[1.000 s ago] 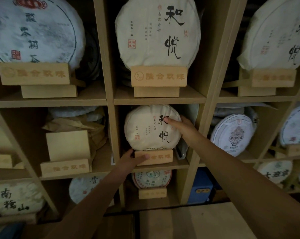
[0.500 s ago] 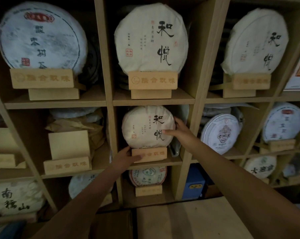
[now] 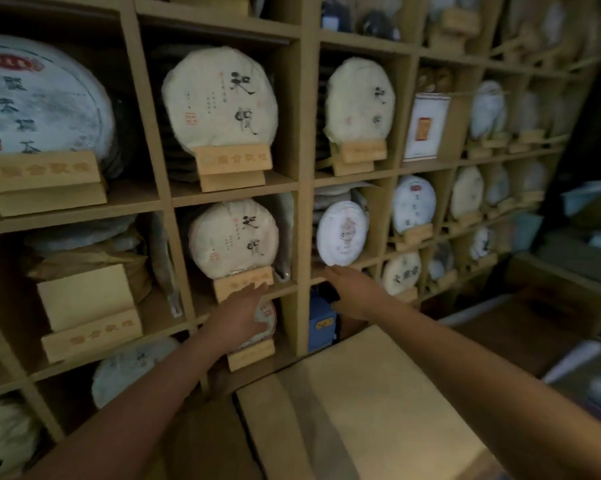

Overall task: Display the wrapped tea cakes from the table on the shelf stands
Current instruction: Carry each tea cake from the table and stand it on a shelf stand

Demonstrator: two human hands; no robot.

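Observation:
A cream-wrapped tea cake (image 3: 233, 237) with black brush characters stands upright on a wooden stand (image 3: 243, 282) in the middle cubby of the wooden shelf (image 3: 302, 188). My left hand (image 3: 238, 317) is open just below that stand, fingertips near its lower front edge. My right hand (image 3: 352, 291) hovers open to the right, off the cake, in front of the shelf divider. Neither hand holds anything. The picture is motion-blurred.
Many other wrapped cakes sit on stands in neighbouring cubbies, including a white one (image 3: 342, 233) just above my right hand. An empty stand (image 3: 91, 332) sits in the left cubby. A blue box (image 3: 321, 322) is low on the shelf. A tan surface (image 3: 361, 403) lies below.
My right hand has let go of the cake's right edge and dropped down to the right. My left hand has slid back off the stand. The view has swung right.

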